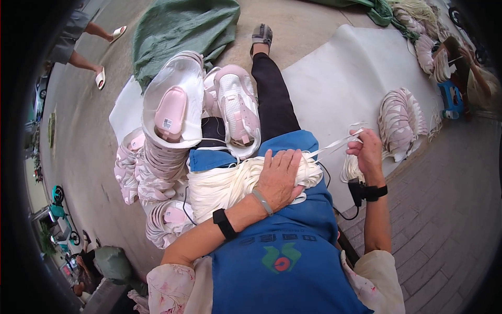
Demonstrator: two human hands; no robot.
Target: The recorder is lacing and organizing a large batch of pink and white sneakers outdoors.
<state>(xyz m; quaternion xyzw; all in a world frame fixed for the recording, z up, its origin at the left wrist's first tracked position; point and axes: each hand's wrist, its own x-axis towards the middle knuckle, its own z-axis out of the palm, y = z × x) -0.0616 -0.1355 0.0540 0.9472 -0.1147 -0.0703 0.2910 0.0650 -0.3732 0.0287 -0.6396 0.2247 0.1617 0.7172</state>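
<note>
A thick bundle of cream-white shoelaces (219, 183) lies across the blue apron (277, 238) on my lap. My left hand (281, 178) rests flat on the bundle, palm down with its fingers stretched out. To the right, my right hand (366, 149) is raised with its fingertips pinched on a white shoelace (334, 144), which runs taut from the bundle. Beyond the bundle, a pink and white shoe upper (238, 107) lies over my legs, its toe pointing away. Beside it on the left is a tall stack of nested shoe uppers (166, 162), with a pink piece (171, 112) showing on top.
A white sheet (340, 78) covers the ground ahead. More stacked shoe uppers (400, 120) sit on its right side, near a blue stool (451, 97). A green sack (183, 36) lies at the far left. Another person's feet in slippers (100, 78) stand beyond it.
</note>
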